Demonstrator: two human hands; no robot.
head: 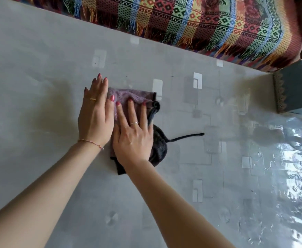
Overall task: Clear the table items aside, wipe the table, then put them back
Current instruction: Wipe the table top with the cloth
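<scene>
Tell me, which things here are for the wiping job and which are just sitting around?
For the job: the cloth, the left hand and right hand pressing flat on it, the table.

Just there: the dark box at the table's right edge, the patterned blanket beyond the table.

Purple-and-black cloth [128, 94] flat on grey patterned table [39, 68].

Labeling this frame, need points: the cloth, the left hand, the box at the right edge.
cloth [128, 96]: head view, on the purple part showing above the fingers.
left hand [94, 120]: head view, on the back of the hand.
box [295, 86]: head view, on its dark green side.
</scene>
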